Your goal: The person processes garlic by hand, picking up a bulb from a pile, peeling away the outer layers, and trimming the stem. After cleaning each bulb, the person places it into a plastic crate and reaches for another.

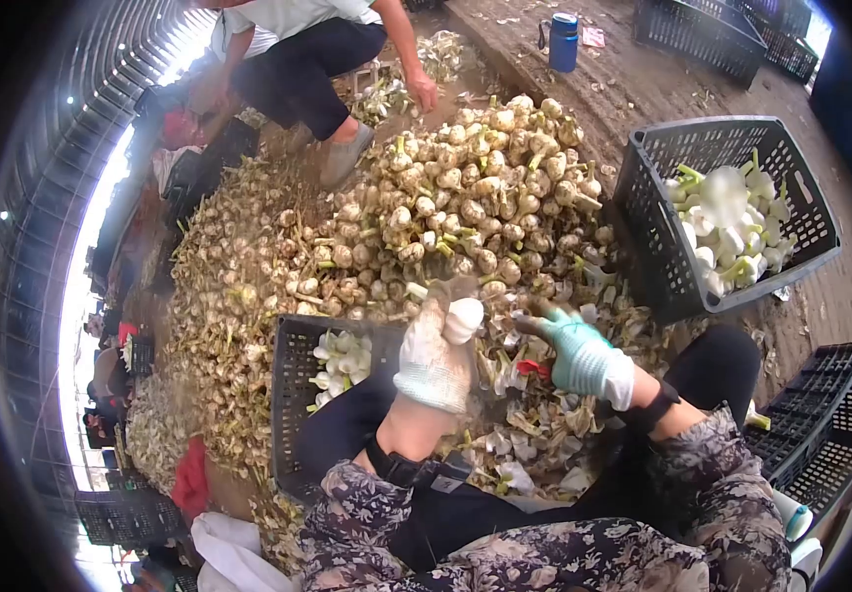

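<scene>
My left hand (pixel 438 355), in a dirty whitish glove, is closed around a garlic bulb (pixel 463 321) whose clean white side faces right. To its right is my right hand (pixel 584 355), in a pale green and white glove, with curled fingers pointing left. A small red piece (pixel 533 368) shows under those fingers, and the fingertips look dark and blurred. I cannot make out what this hand grips. Beyond both hands rises a large heap of untrimmed garlic (pixel 485 187). Loose skins and trimmings (pixel 519 444) lie below, between my legs.
A black crate (pixel 293 395) with white bulbs stands at my left leg; another crate (pixel 658 237) with cleaned garlic stands at right. Stacked crates (pixel 820 424) are at far right. A co-worker's hand (pixel 423 91) is beyond the heap. A blue flask (pixel 563 44) stands behind.
</scene>
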Motion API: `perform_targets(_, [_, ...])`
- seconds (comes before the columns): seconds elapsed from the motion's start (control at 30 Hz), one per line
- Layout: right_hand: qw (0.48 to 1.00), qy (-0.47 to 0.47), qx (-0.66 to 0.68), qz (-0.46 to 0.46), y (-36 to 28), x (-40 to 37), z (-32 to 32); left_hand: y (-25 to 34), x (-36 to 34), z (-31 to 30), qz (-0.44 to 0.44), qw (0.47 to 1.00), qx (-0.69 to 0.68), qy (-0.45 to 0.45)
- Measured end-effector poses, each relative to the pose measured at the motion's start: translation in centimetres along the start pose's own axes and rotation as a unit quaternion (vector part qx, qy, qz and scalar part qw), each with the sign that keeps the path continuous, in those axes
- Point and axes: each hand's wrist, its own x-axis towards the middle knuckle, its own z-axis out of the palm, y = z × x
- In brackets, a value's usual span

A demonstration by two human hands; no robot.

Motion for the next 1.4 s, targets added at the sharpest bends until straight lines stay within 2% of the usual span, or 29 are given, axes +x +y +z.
perform_targets(0.07, [0.991,0.013,-0.107,-0.075,0.0,-0.2,-0.4,0.9,-1.0,-0.2,-0.011,0.999,0.029,0.007])
perform_targets(0.1, [0.996,-0.003,0.067,0.063,-0.7,0.1,-0.9,1.0,-1.1,-0.1,-0.003,0.995,0.099,-0.005])
perform_targets(0.13, [0.951,-0.014,0.236,0.2,-1.5,0.3,-1.3,0.9,-1.2,-0.1,0.004,0.985,0.171,-0.019])
perform_targets(0.2, [0.93,-0.007,0.3,0.21,-2.0,0.1,-0.4,-0.1,-2.0,0.1,-0.03,0.983,0.179,-0.017])
perform_targets(0.27, [0.984,0.019,0.178,0.016,-1.0,0.7,1.6,-0.4,-1.8,-0.1,-0.016,0.966,0.255,-0.042])
perform_targets(0.3, [0.917,-0.003,0.379,0.128,-3.4,0.9,0.3,0.2,-1.7,0.1,-0.014,0.967,0.253,-0.042])
perform_targets(0.4, [0.934,0.149,0.272,0.175,-2.2,1.4,-1.5,1.8,-1.4,0.3,-0.092,0.985,0.145,0.003])
perform_targets(0.43, [0.909,0.166,0.333,0.188,-0.1,1.4,-1.0,1.6,-1.2,0.2,-0.09,0.988,0.124,-0.017])
perform_targets(0.47, [0.895,0.159,0.377,0.177,-4.9,1.4,-1.1,1.2,-1.1,0.2,-0.089,0.99,0.1,-0.035])
perform_targets(0.53, [0.957,0.11,0.256,0.086,-5.0,0.9,1.2,0.8,-1.1,0.4,-0.113,0.992,-0.014,-0.048])
perform_targets(0.63, [0.936,0.129,0.3,0.13,-1.4,0.3,0.9,1.8,-0.6,-0.1,-0.157,0.978,-0.122,-0.057])
perform_targets(0.73, [0.914,0.159,0.299,0.224,0.8,-0.2,-0.5,3.8,-1.1,0.0,-0.102,0.984,-0.141,-0.023])
perform_targets(0.8, [0.963,0.131,0.164,0.171,-1.5,0.7,-2.5,5.7,-1.7,0.2,-0.045,0.984,-0.107,-0.133])
perform_targets(0.83, [0.961,0.171,0.148,0.159,-0.1,1.5,-3.8,7.0,-1.6,-0.2,-0.003,0.997,-0.044,-0.059])
perform_targets(0.87, [0.957,0.213,0.132,0.147,2.1,2.3,-5.5,8.3,-1.2,-2.5,0.223,0.927,0.289,-0.088])
perform_targets(0.9, [0.958,0.232,0.064,0.156,4.5,3.6,-7.4,9.9,-1.1,-3.2,0.266,0.906,0.328,-0.016])
perform_targets(0.93, [0.955,0.25,-0.004,0.161,6.1,4.7,-8.9,11.5,-1.3,-4.8,0.391,0.757,0.522,0.043])
perform_targets(0.97, [0.954,0.237,-0.027,0.182,5.7,4.9,-10.0,13.4,-3.1,-2.7,0.309,0.855,0.383,0.165])
perform_targets(1.0, [0.953,0.219,-0.05,0.203,5.2,5.3,-10.8,14.6,-2.2,-4.5,0.394,0.747,0.517,0.141])
perform_targets(1.07, [0.962,0.159,-0.157,0.155,12.0,7.1,-10.2,13.7,-2.4,-4.1,0.443,0.633,0.579,0.261])
perform_targets(1.13, [0.963,0.075,-0.03,0.256,14.4,7.4,-8.0,12.3,-2.5,-2.4,0.444,0.553,0.661,0.246])
perform_targets(1.17, [0.976,0.084,-0.048,0.196,19.0,7.7,-5.7,11.5,-1.3,-3.1,0.483,0.551,0.656,0.18])
perform_targets(1.2, [0.984,0.094,-0.066,0.133,23.0,8.0,-3.7,10.0,-1.0,-2.5,0.451,0.673,0.574,0.117])
perform_targets(1.23, [0.968,0.048,-0.164,0.183,20.1,8.2,-2.5,9.2,-1.2,-1.6,0.378,0.732,0.561,0.077])
perform_targets(1.27, [0.938,0.002,-0.26,0.23,16.4,8.2,-0.6,8.2,-0.4,-1.5,0.401,0.733,0.55,-0.005])
perform_targets(1.3, [0.931,0.022,-0.254,0.26,16.1,8.3,1.3,6.9,-0.3,-1.5,0.298,0.81,0.506,-0.019])
perform_targets(1.33, [0.924,0.043,-0.249,0.288,16.4,8.2,2.8,5.9,0.6,-2.9,0.359,0.68,0.633,-0.089])
perform_targets(1.37, [0.912,0.043,-0.326,0.243,19.6,7.8,4.8,6.3,-0.5,-0.6,0.202,0.804,0.558,-0.041])
perform_targets(1.4, [0.935,0.033,-0.296,0.19,22.4,7.4,5.3,5.8,-0.3,-0.5,0.159,0.857,0.489,-0.033])
